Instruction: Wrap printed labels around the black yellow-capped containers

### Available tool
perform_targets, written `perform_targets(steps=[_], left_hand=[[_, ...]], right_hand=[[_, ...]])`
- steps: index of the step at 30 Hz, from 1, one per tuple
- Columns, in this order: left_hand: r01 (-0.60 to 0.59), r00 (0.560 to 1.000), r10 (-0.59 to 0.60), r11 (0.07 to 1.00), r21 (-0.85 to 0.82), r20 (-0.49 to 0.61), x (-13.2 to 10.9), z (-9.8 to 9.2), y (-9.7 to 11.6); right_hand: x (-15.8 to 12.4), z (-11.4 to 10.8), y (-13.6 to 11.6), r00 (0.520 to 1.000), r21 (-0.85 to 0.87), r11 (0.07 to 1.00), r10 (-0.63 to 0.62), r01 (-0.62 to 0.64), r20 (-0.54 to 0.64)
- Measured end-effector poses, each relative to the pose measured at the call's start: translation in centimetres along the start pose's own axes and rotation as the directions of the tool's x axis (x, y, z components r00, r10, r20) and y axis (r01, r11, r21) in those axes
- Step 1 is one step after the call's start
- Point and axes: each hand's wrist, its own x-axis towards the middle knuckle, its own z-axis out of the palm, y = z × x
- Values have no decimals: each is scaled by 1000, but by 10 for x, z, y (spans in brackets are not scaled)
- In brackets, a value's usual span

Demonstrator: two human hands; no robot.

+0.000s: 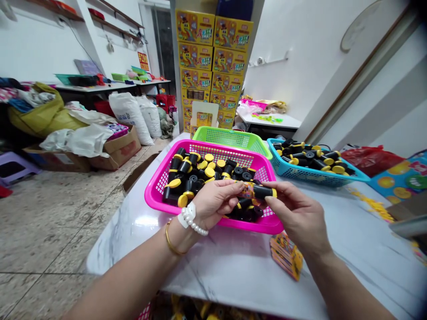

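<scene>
Over the front right of a pink basket (pixel 213 221), my left hand (pixel 216 200) pinches a colourful printed wrapper (pixel 247 190). A black cylinder with a yellow end (pixel 263 192) lies sideways between my hands, its left part against the wrapper. My right hand (pixel 296 213) holds the cylinder at its yellow end between thumb and fingers. Many black pieces with yellow caps (pixel 180 178) fill the pink basket. Below my right hand, a fanned stack of orange printed wrappers (pixel 286 255) rests on the white table (pixel 207 262).
A green basket (pixel 233 138) stands behind the pink one. At the right, a blue basket (pixel 320 175) holds more black and yellow pieces. Small yellow pieces (pixel 373 204) lie farther right. Stacked yellow boxes (pixel 213 58) rise behind the table. Cartons and sacks (pixel 128 113) line the left floor.
</scene>
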Motion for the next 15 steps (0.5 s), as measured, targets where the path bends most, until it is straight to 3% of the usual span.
perform_targets(steps=[4,11,15], left_hand=[[-10,1000,11,1000,28,-20,0,0,-1],[0,999,-2,1000,-29,-45,0,0,1],[18,999,-20,999,-47,-35,2,0,2]], right_hand=[[-1,-3,1,987,-142,977,-161,156,-21],[2,-9,1,988,-87,985,-148,151,37],[0,-11,1,972,-210,949,-227,234,55]])
